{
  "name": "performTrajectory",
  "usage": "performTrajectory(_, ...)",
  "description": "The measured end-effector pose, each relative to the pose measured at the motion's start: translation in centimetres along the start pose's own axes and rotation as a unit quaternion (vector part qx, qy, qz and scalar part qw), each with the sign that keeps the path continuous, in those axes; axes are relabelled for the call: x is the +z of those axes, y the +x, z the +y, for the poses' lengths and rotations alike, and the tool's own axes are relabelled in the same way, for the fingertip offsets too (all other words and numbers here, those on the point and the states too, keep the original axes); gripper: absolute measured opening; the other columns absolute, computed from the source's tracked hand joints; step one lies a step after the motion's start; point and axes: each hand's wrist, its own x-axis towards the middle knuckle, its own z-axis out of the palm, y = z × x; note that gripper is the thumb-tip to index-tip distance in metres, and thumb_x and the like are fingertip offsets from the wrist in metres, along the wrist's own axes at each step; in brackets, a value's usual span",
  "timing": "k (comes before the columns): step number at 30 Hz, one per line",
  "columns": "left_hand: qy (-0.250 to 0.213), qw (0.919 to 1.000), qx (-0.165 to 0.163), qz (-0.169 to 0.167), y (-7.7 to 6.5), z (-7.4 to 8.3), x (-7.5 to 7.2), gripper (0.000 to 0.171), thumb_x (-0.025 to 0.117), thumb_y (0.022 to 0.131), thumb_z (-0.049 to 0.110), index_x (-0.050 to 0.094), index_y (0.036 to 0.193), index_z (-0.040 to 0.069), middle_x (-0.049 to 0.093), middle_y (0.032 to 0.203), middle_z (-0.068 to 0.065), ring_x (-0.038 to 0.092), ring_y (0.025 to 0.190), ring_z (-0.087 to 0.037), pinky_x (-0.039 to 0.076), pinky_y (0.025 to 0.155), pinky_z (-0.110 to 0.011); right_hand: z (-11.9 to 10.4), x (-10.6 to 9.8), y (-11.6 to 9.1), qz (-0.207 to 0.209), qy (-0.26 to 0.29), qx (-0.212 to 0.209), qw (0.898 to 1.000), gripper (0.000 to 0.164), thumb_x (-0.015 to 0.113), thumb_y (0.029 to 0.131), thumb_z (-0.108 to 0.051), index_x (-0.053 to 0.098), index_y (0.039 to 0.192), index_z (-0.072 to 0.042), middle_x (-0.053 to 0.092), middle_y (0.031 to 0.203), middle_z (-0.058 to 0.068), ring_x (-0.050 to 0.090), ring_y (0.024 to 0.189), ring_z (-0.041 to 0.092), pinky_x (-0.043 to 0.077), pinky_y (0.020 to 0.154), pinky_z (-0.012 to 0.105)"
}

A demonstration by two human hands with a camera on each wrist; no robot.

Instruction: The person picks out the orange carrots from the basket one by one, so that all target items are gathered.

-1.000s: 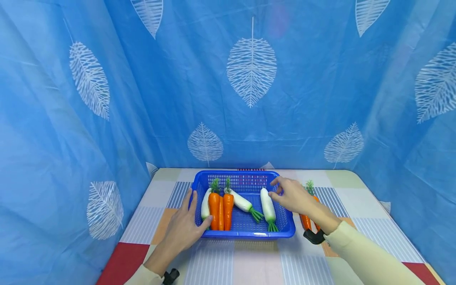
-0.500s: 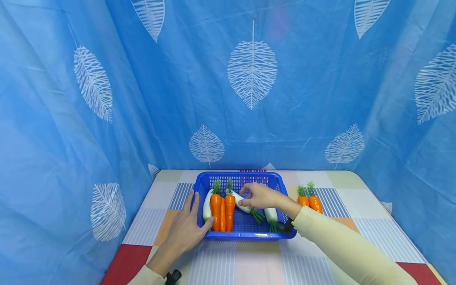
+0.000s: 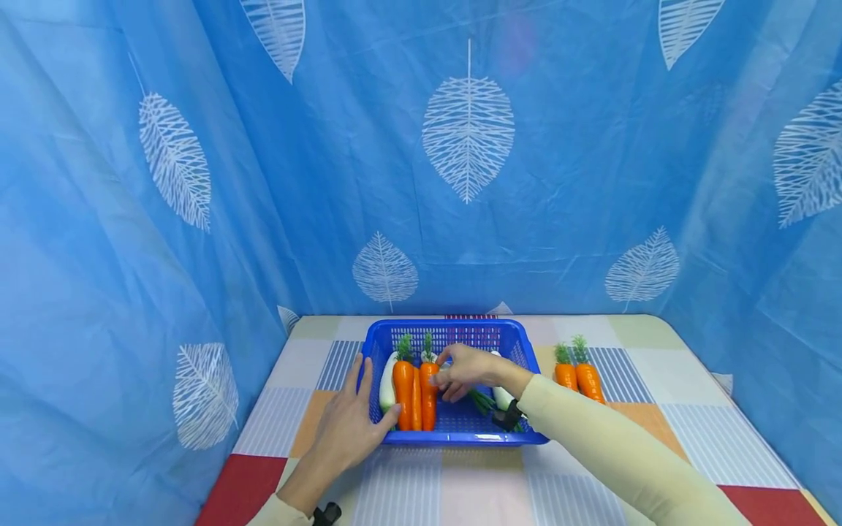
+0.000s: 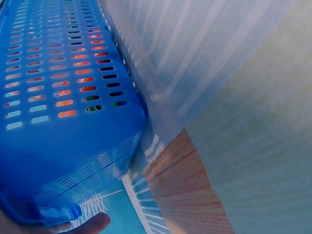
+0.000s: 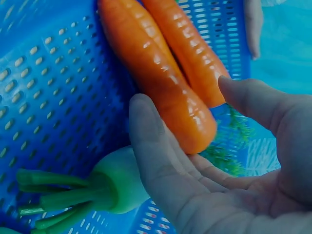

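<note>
In the head view a blue plastic basket (image 3: 460,438) holds carrots and white radishes. My left hand (image 3: 346,424) rests at its left front corner, fingers straight along the outside and thumb over the rim. My right hand (image 3: 463,369) reaches inside, at the rightmost carrot (image 3: 428,398) of a side-by-side group. In the right wrist view, that carrot (image 5: 163,73) lies between my spread thumb and fingers, fingertips right at its side. Beneath my right hand is a white radish (image 5: 129,178) with green stalks, partly hidden by the fingers. Another radish (image 3: 388,383) lies along the left wall.
Two carrots (image 3: 588,380) lie on the checked tablecloth right of the basket, partly behind my right sleeve. One more radish (image 3: 503,398) is at the basket's right, under my wrist. A blue curtain (image 3: 316,183) with white leaves encloses the table.
My right hand has moved left across the basket, from above the right radish, past the middle one, to the rightmost carrot of the group. The left hand stays at the corner.
</note>
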Motion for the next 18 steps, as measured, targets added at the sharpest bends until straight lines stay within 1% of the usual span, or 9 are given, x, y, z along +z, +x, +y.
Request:
performTrajectory(1,0.0,1.0,0.0,0.0,-0.1,0.0,0.0,0.108,0.068,0.108,0.067,0.023,0.187,0.008,0.015,0.197,-0.02,0.055,0.162,-0.057,0.046,0.13,-0.081,0.0,0.1,0.2,-0.002,-0.001,0.004,1.0,0.057,0.082,0.109,-0.014,0.055,0.152,0.012,0.084,0.112,0.029,0.088,0.101,0.045,0.075,0.093,0.053)
performTrajectory(4,0.002,1.0,0.0,0.002,-0.2,0.0,0.1,0.108,0.069,0.108,0.066,0.025,0.186,0.007,0.016,0.197,-0.021,0.056,0.16,-0.057,0.047,0.13,-0.08,-0.1,0.6,0.9,-0.002,-0.023,0.006,1.0,0.057,0.083,0.109,-0.018,0.058,0.151,0.011,0.085,0.109,0.024,0.089,0.098,0.041,0.076,0.09,0.05)
performTrajectory(8,0.003,1.0,0.003,0.003,-0.1,0.1,0.2,0.108,0.069,0.108,0.067,0.025,0.186,0.007,0.016,0.197,-0.02,0.056,0.161,-0.055,0.047,0.13,-0.079,-0.5,1.2,1.6,0.009,-0.037,0.003,0.999,0.061,0.085,0.108,-0.019,0.058,0.153,0.012,0.082,0.115,0.019,0.089,0.093,0.035,0.076,0.087,0.048)
performTrajectory(13,0.0,1.0,0.007,0.005,0.1,0.1,0.1,0.108,0.068,0.107,0.068,0.027,0.186,0.007,0.019,0.196,-0.021,0.057,0.16,-0.055,0.047,0.13,-0.08,-1.2,1.6,2.1,0.018,-0.034,0.003,0.999,0.063,0.085,0.108,-0.016,0.056,0.156,0.013,0.08,0.125,0.023,0.088,0.092,0.032,0.076,0.087,0.049)
performTrajectory(16,-0.006,1.0,0.004,0.002,0.0,0.1,0.0,0.108,0.069,0.107,0.068,0.026,0.186,0.008,0.017,0.197,-0.02,0.056,0.161,-0.055,0.046,0.131,-0.08,-1.5,1.6,2.3,0.021,-0.033,0.003,0.999,0.063,0.086,0.108,-0.017,0.058,0.156,0.013,0.08,0.125,0.022,0.087,0.092,0.031,0.076,0.087,0.049)
performTrajectory(18,-0.009,1.0,0.001,0.0,0.0,0.1,0.0,0.109,0.07,0.107,0.068,0.025,0.186,0.008,0.017,0.197,-0.019,0.055,0.162,-0.055,0.045,0.132,-0.08,-1.6,1.6,2.4,0.021,-0.034,-0.002,0.999,0.06,0.085,0.108,-0.018,0.06,0.153,0.012,0.08,0.123,0.022,0.087,0.091,0.029,0.075,0.088,0.05)
